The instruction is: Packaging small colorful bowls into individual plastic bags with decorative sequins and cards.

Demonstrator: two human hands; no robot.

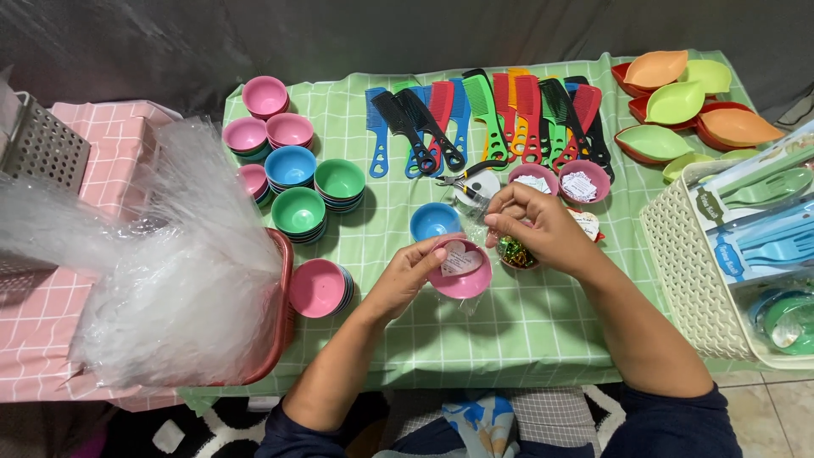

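A person seated at a green checked table (543,331) holds a pink bowl (462,273) just above the cloth, near the table's middle. The left hand (413,273) grips the bowl's left rim, thumb over the edge; a white heart-shaped tag (459,257) lies inside. The right hand (540,225) is curled above the bowl's right rim, fingertips pinched on clear wrap (480,222) too fine to make out. A small dish of glittery pieces (515,252) sits under that hand, touching the bowl's far right side. A blue bowl (434,220) stands just behind the left hand, pliers (465,177) beyond it.

Stacks of pink, blue and green bowls (298,174) crowd the left rear; one pink stack (320,288) stands near the left forearm. Combs (500,114) fan along the far edge, leaf-shaped dishes (678,106) fill the right rear corner. A white basket (691,280) overhangs the right edge; a red tub of clear bags (182,254) abuts the left. Open cloth runs along the near edge, between and below the forearms.
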